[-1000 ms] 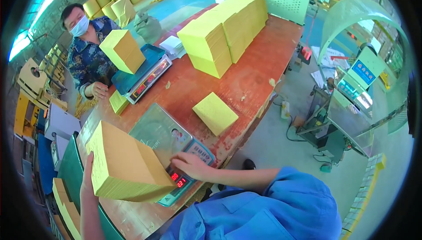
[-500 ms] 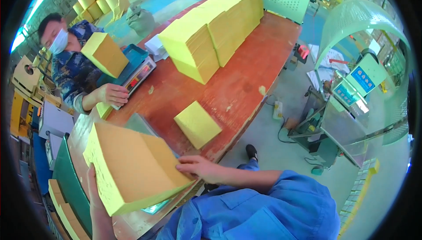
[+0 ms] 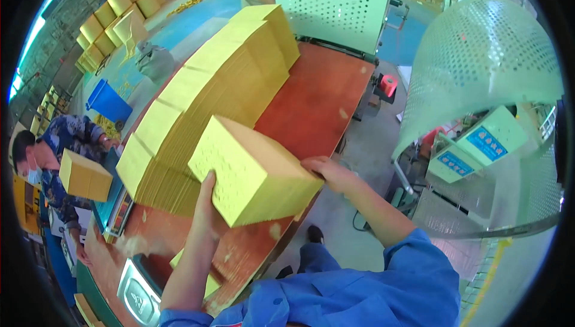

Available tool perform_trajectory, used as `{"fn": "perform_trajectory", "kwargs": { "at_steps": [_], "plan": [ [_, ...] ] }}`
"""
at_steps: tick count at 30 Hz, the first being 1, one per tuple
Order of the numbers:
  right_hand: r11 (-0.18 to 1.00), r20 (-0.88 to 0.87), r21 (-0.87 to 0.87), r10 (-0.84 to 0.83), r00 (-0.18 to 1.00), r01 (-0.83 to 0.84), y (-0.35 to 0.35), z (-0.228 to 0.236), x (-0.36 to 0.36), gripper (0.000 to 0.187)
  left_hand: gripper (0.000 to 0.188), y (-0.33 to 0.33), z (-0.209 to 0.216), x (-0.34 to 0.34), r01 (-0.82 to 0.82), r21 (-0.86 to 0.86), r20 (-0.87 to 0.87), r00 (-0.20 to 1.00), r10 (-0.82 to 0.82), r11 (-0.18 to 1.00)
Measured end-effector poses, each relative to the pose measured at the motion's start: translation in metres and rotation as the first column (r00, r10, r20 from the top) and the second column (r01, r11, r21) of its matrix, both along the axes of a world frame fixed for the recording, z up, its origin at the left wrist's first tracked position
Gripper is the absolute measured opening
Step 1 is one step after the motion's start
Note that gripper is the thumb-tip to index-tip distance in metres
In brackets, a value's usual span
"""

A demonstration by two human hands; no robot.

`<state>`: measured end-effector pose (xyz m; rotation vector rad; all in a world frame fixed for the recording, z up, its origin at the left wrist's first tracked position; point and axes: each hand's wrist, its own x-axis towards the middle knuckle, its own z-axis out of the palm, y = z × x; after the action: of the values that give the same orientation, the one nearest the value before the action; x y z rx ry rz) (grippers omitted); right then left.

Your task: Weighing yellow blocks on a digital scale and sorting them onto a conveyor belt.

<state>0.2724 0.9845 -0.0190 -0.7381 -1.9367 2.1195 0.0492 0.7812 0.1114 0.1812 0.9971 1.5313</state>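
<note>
Held yellow stack (image 3: 257,171) shifts since the earlier frames: it is then above the near scale (image 3: 141,294), and is now off to that scale's right, over the red table (image 3: 317,99), just beside the long row of yellow stacks (image 3: 209,99); the view has turned too, so the near scale sits at lower left. Stack is tilted, one corner toward the wearer; contact with the row or tabletop cannot be told.

Left hand (image 3: 209,204): partly open, supporting the stack's lower left, thumb up against its face, other fingers mostly hidden; right hand (image 3: 329,174): half curled, fingers on the stack's right end, whereas earlier it lies on the nearer side; both hands bear on the same stack.

Smaller yellow block (image 3: 212,284) lies on the table, partly covered by the left forearm; co-worker (image 3: 69,138) now leans lower beside the far scale (image 3: 120,210), whose yellow stack (image 3: 85,177) remains on it; blue bin (image 3: 109,100) comes into view beyond.
</note>
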Motion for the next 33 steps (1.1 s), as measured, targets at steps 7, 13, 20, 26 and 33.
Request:
{"fn": "perform_trajectory", "kwargs": {
  "at_steps": [7,13,20,26,33],
  "plan": [
    [0.526,-0.306,0.166,-0.777,0.551,0.834,0.144,-0.011,-0.014,0.034,0.085,0.274,0.001,0.016,0.106,-0.141,-0.16,0.979,-0.128,0.984],
    [0.28,-0.422,0.46,-0.766,0.485,0.843,0.127,-0.015,-0.022,0.044,0.08,0.431,0.012,0.068,0.009,-0.155,-0.244,0.969,-0.047,0.988],
    [0.233,-0.197,0.86,-0.669,0.717,0.454,0.124,-0.016,-0.037,0.046,0.076,0.503,0.011,0.049,0.015,-0.224,-0.163,0.985,-0.053,0.975],
    [0.219,-0.31,0.864,-0.478,0.821,0.454,0.124,0.013,-0.043,0.02,0.09,0.495,0.003,0.096,-0.473,-0.143,-0.724,0.649,0.233,0.869],
    [0.209,-0.18,0.936,-0.404,0.897,0.283,0.156,-0.052,-0.031,0.031,0.046,0.121,-0.051,0.083,0.175,0.335,-0.882,0.402,0.244,0.926]
  ]
}}
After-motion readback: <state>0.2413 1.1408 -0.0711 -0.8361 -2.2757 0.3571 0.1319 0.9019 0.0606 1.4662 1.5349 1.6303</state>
